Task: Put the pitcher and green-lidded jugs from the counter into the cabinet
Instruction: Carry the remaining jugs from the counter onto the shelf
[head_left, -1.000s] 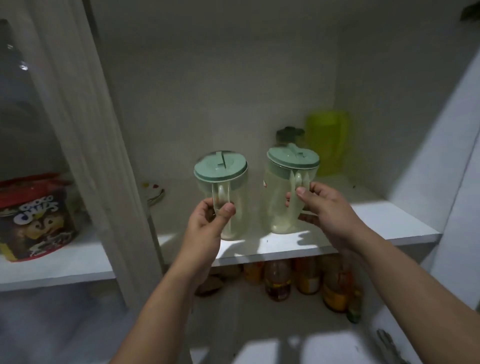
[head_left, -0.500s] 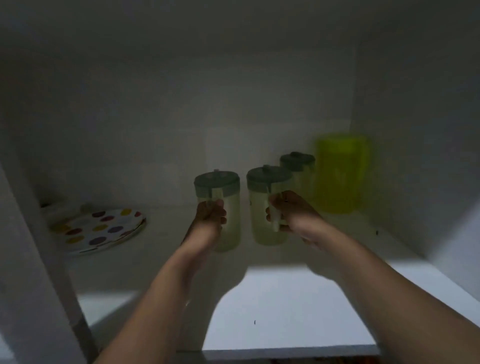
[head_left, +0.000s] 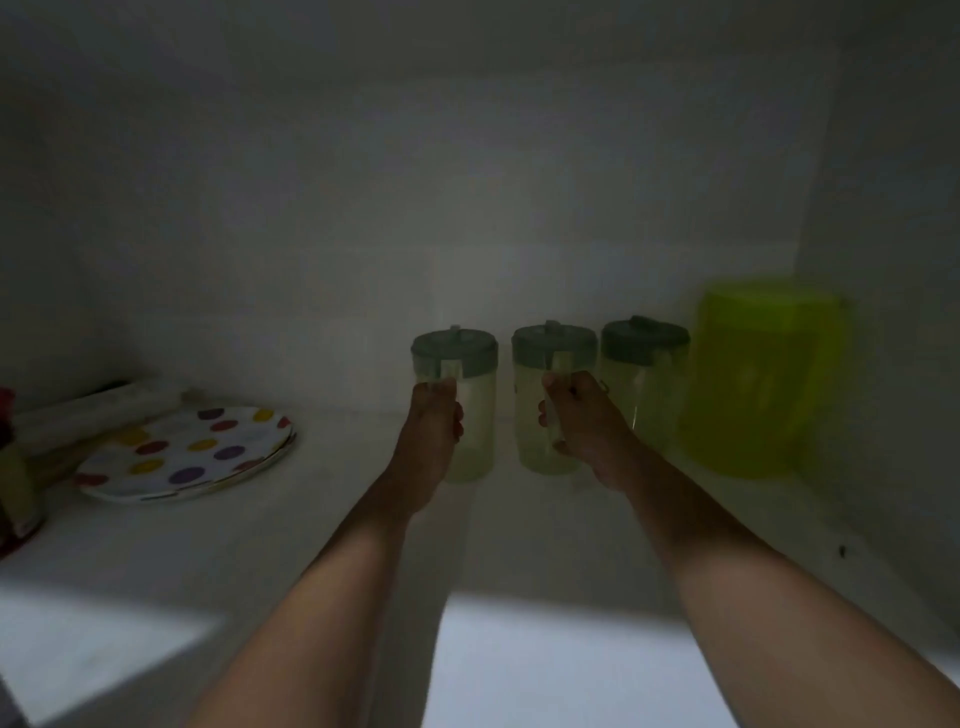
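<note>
Three green-lidded jugs stand upright in a row deep on the cabinet shelf (head_left: 322, 530), close to the back wall: the left jug (head_left: 470, 415), the middle jug (head_left: 535, 410) and the right jug (head_left: 644, 384), with a lime-green pitcher (head_left: 763, 379) just beside the right one at the far end. All the jug bodies are pale and see-through; whether anything is in them cannot be told in the dim light. The left hand (head_left: 431, 431) reaches in with fingers curled round the left jug's handle, and the right hand (head_left: 587, 426) grips the middle jug's handle the same way, both forearms stretched forward. A polka-dot plate (head_left: 187, 452) lies well apart to the left on the white shelf. Whether the held jugs rest on the shelf cannot be told.
</note>
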